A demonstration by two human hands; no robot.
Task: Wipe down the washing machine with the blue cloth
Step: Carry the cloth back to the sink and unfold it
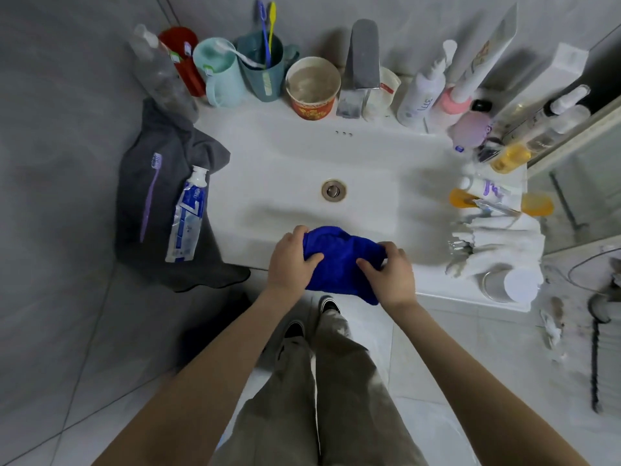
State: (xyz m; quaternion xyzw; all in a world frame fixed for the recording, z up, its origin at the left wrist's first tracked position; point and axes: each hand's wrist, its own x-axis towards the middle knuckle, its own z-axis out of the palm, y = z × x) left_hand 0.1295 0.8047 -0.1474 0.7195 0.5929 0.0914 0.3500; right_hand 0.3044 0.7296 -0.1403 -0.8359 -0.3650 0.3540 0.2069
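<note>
A bunched blue cloth (341,260) hangs over the front rim of a white sink (302,156). My left hand (292,260) grips the cloth's left end, fingers curled into the fabric. On the cloth's right end my right hand (389,274) holds on, thumb and fingers pinching the folds. Both hands are close together above the sink's front edge. A corner of the cloth hangs below my right hand. At the right edge a curved rim and glass panel (598,264) show, possibly the washing machine; I cannot tell for sure.
Cups with toothbrushes (265,65), a paper bowl (313,87), a tap (361,68) and several bottles (420,95) line the back ledge. A grey towel (161,183) with toothpaste (188,216) lies left. White cloths (497,243) and orange bottles sit right. My legs and shoes stand below.
</note>
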